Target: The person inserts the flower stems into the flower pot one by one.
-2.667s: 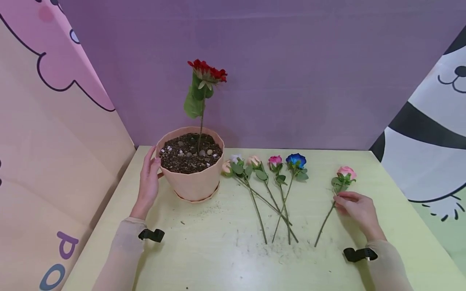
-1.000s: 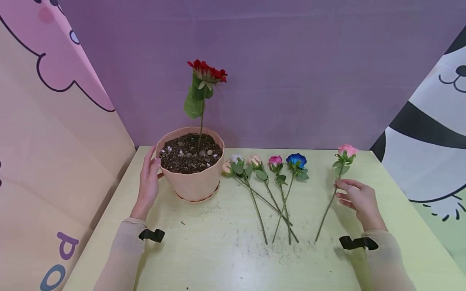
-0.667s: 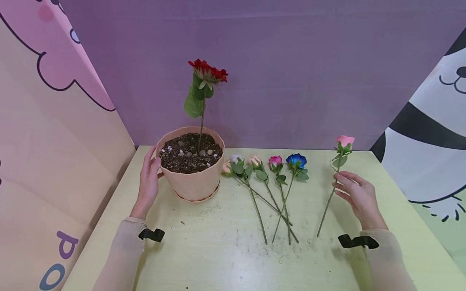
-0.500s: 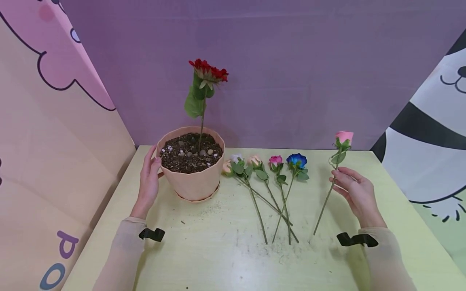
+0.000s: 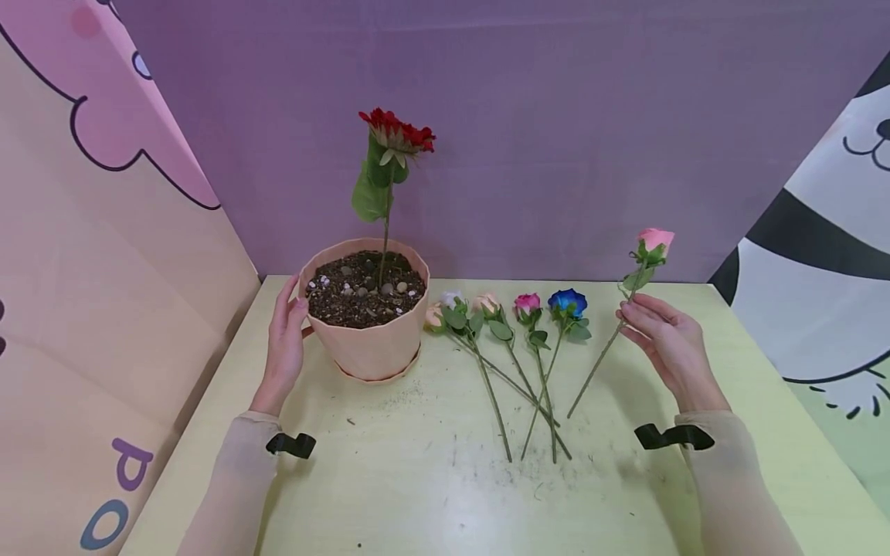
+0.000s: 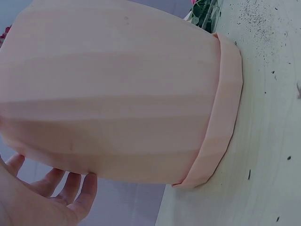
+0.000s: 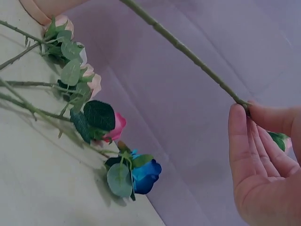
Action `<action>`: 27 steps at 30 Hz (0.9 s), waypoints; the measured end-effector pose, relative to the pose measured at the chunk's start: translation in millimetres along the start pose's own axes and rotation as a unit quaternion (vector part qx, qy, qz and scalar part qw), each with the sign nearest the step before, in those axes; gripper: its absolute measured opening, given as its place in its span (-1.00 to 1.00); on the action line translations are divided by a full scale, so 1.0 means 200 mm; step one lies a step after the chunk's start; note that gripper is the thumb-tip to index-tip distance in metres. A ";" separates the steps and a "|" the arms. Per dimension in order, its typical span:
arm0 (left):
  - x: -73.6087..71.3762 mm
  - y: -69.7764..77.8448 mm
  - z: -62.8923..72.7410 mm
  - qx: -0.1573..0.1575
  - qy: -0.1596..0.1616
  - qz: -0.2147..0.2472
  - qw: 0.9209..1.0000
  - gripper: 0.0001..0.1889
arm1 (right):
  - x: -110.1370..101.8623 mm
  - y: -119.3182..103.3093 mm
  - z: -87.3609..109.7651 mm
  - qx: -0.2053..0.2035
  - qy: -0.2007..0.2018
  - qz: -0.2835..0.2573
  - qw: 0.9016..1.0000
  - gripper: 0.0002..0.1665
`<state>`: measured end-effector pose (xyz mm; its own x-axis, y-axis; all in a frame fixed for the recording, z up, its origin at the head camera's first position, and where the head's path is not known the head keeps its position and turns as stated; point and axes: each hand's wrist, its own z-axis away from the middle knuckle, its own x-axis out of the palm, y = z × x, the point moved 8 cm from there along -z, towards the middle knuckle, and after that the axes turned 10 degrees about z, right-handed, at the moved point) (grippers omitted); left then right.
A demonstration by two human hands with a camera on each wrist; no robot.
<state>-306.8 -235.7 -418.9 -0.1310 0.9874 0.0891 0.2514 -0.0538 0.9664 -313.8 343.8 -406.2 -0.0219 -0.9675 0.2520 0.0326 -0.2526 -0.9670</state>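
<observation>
Pink rose [image 5: 650,251], held up clear of the table [image 5: 417,494], hangs at a slant on the person's right side, its bloom up and outward, its bare stem running down toward the other flowers. The right hand [image 5: 664,340] pinches that stem between thumb and forefinger, just below the leaves, with the remaining fingers lying loosely behind. Over on the other side, the left hand [image 5: 283,344] rests against the outer wall of a peach-coloured pot [image 5: 368,351], its fingers a little apart and their tips touching the side near the rim; how hard they press I can't tell. The pot stands upright in a matching saucer [image 5: 382,378], filled with dark soil [image 5: 354,310] dotted with pebbles, and one red flower [image 5: 399,135] rises from it on a tall stem with broad green leaves.

Between pot and right hand lie more flowers, blooms toward the back, stems crossing toward the front: a blue rose [image 5: 567,303], a magenta rose [image 5: 527,304], a white rose [image 5: 451,299] and two pale peach roses [image 5: 487,305], the outermost just beside the pot. Dark crumbs [image 5: 542,486] speckle the tabletop near the stem ends. Behind everything hangs a purple backdrop [image 5: 556,139], with a cartoon panda [image 5: 827,270] on the right-hand panel.
</observation>
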 end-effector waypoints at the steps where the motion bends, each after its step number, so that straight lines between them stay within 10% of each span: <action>1: 0.00 0.00 0.00 0.000 0.000 0.000 1.000 -0.39 | 0.01 -0.01 -0.01 -0.003 -0.001 -0.004 1.000 -0.73; 27: 0.00 0.00 0.00 -0.010 0.010 0.005 1.000 -0.39 | 0.45 -0.32 -0.15 -0.092 -0.026 -0.025 0.995 -0.79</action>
<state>-306.8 -235.3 -418.5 -0.1476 0.9836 0.1033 0.2342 -0.0667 0.9699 -347.5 272.8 -321.9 0.0333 -0.9546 0.2961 -0.1518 -0.2976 -0.9425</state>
